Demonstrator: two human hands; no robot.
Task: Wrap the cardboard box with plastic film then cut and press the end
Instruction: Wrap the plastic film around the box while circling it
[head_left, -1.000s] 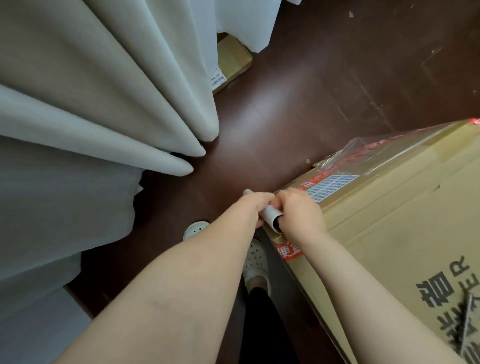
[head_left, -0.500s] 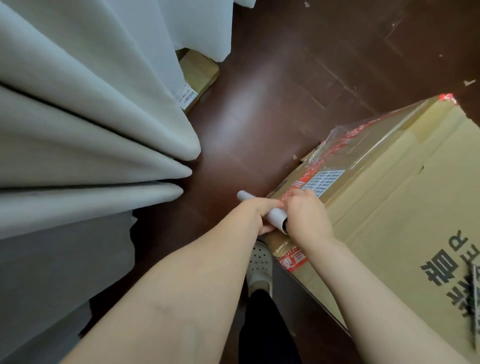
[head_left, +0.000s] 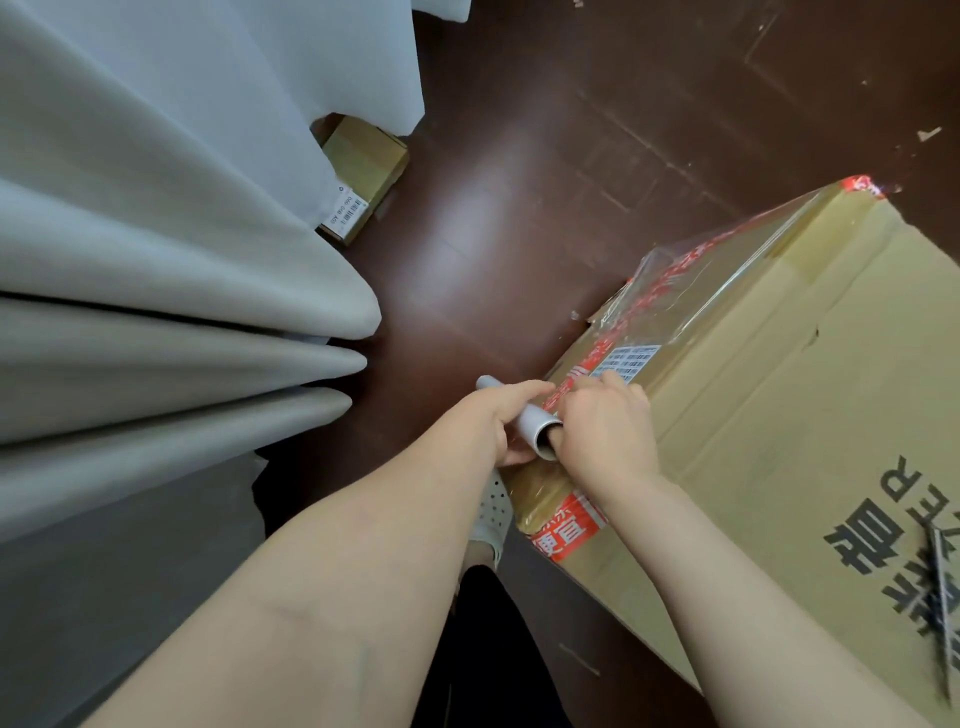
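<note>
We see pale curtains (head_left: 156, 291) filling the left of the frame, their folds ending near the dark floor (head_left: 519, 182), which lies bare across the top centre. The cardboard box (head_left: 779, 415) fills the right and is cut off at the right edge; plastic film (head_left: 675, 280) clings along its upper-left edge. At centre, our left hand (head_left: 488, 421) and right hand (head_left: 608, 431) both curl closed around the film roll (head_left: 530, 418); the right thumb is in its open end, at the box's near corner.

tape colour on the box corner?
Red with white characters, on the tape; head view.
</note>
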